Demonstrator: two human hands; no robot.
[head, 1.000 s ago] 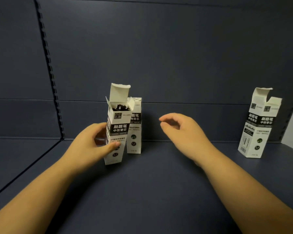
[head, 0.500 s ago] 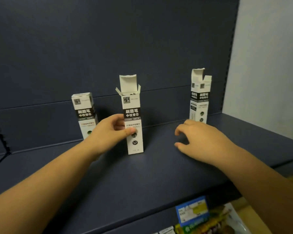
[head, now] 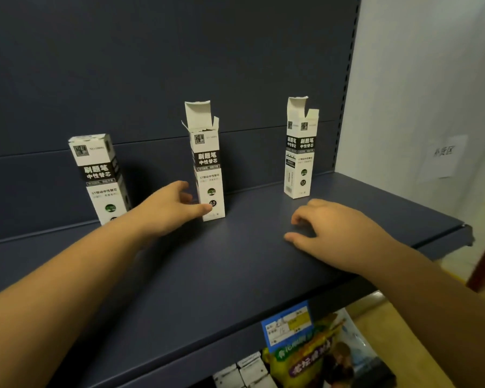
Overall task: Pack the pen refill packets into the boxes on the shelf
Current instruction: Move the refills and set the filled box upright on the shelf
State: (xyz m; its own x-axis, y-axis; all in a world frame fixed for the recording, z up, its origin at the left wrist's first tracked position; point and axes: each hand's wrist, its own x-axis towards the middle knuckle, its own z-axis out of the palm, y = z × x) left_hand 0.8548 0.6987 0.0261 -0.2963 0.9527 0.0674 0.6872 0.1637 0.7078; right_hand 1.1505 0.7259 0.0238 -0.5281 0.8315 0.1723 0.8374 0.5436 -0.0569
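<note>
Three white-and-black refill boxes stand upright on the dark blue shelf (head: 235, 275). The left box (head: 98, 175) is closed. The middle box (head: 209, 169) and the right box (head: 300, 152) have their top flaps up. My left hand (head: 168, 211) is low beside the middle box. Its thumb tip touches the box's lower front, and its fingers lie just left of the box with a small dark gap. My right hand (head: 333, 233) rests on the shelf in front of the right box, fingers loosely curled, holding nothing. No loose refill packets are in sight.
A white wall with a paper sign (head: 443, 158) bounds the shelf on the right. A slotted upright (head: 347, 79) runs down the back corner. Below the shelf's front edge hang a blue price tag (head: 287, 323) and packaged goods (head: 319, 359).
My left hand carried the open box right, away from the closed box, then slid down from mid-height to its base. My right hand dropped onto the shelf.
</note>
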